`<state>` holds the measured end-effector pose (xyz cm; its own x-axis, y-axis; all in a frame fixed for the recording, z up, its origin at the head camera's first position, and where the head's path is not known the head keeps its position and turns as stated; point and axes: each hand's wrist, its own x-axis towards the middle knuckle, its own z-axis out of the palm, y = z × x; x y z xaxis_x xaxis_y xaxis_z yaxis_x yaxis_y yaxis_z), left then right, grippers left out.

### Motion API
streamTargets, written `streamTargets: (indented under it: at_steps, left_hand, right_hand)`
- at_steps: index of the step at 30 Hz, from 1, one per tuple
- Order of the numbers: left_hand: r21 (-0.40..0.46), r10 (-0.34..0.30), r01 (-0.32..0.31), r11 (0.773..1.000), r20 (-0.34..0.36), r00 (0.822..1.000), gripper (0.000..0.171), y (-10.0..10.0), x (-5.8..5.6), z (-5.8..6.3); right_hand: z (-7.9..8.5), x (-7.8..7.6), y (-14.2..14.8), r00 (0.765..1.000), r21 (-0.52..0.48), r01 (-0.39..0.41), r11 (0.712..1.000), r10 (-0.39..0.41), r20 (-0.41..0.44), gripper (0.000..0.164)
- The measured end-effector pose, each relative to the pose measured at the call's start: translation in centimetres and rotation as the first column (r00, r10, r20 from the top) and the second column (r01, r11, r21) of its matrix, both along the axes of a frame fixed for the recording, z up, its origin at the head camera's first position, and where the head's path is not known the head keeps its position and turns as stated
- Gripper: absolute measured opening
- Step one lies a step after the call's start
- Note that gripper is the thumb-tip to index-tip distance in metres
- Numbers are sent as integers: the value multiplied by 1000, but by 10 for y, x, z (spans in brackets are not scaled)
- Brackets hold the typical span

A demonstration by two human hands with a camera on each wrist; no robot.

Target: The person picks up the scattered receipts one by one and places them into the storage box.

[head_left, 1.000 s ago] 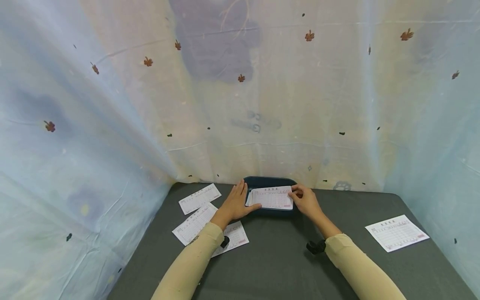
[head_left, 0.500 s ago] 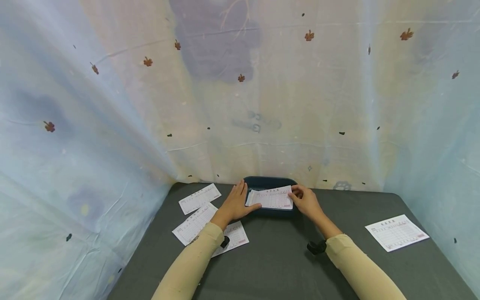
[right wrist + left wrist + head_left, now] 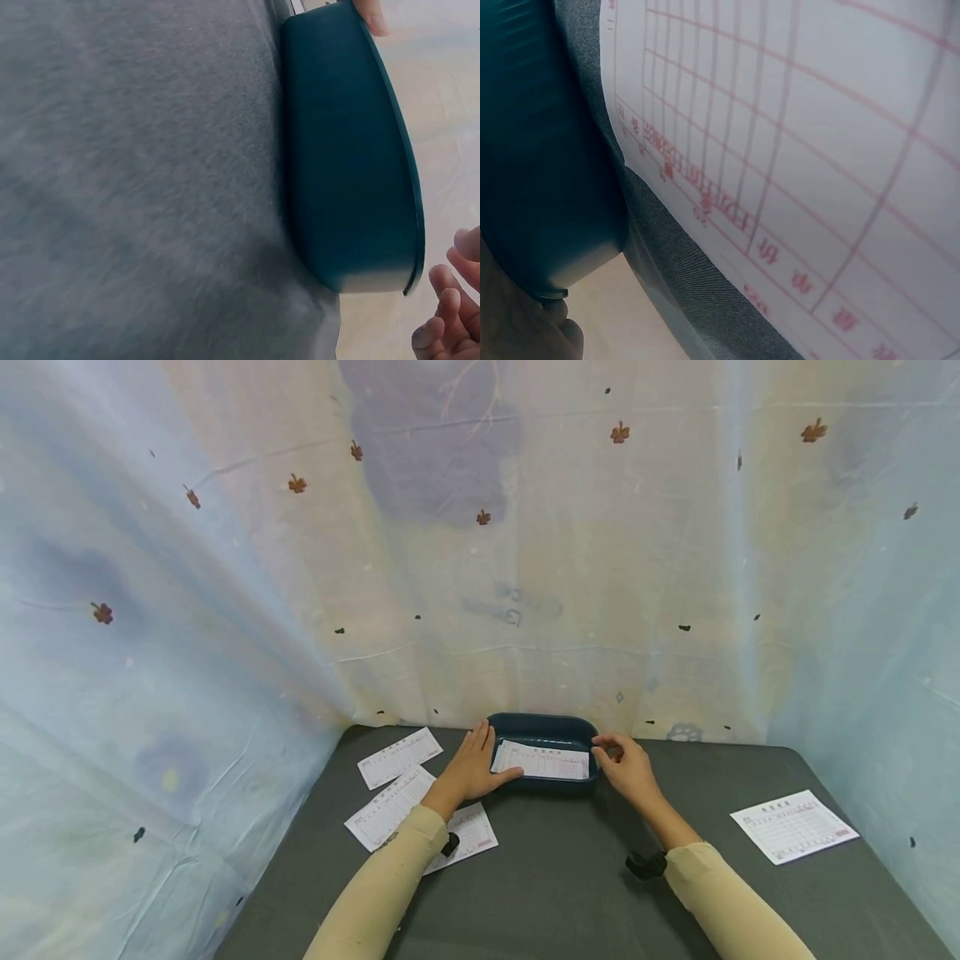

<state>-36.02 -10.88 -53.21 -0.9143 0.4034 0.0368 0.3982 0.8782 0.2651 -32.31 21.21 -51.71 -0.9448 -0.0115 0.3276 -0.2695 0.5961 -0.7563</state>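
A dark teal plastic box (image 3: 543,786) stands at the back of the grey table. Inside it lie printed paper forms (image 3: 546,762) with red lettering; how many are stacked I cannot tell. My left hand (image 3: 471,770) rests on the box's left end with straight fingers, its thumb (image 3: 372,16) over the near rim. Just off the right end is my right hand (image 3: 627,772), holding nothing. In the right wrist view its fingers (image 3: 448,306) are loosely bent and apart from the box wall.
Several loose forms lie on the table (image 3: 555,893): one at the back left (image 3: 400,757), one nearer (image 3: 390,807), another partly under the left forearm (image 3: 467,837). A single form (image 3: 793,827) lies far right. A patterned curtain (image 3: 517,568) hangs behind the table.
My right hand has let go of the form it held at the box's right end and has moved slightly right. The form now lies lower inside the box. The left hand has stayed put.
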Motion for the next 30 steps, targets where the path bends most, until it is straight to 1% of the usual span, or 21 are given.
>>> streamTargets:
  at_steps: [7,9,15,22,27,30]
  left_hand:
    - [14,3,-3,1000,5,1000,117,1,2,2]
    - [14,4,-4,1000,7,1000,117,0,2,1]
    - [9,10,-10,1000,11,1000,117,0,1,0]
    - [-6,10,-10,1000,0,1000,118,1,-1,-2]
    - [2,9,-9,1000,4,1000,118,1,2,0]
    - [10,8,-8,1000,6,1000,117,1,3,2]
  right_hand:
    - [-2,19,20,999,3,-8,1000,8,-38,27]
    - [-2,24,27,999,17,7,1000,-6,-44,27]
    - [-1,35,49,999,47,49,998,-48,-26,27]
    - [-3,47,74,995,79,87,993,-84,-45,27]
    - [-10,53,94,992,107,115,988,-109,-66,28]
    - [-11,57,105,990,116,129,985,-122,-67,29]
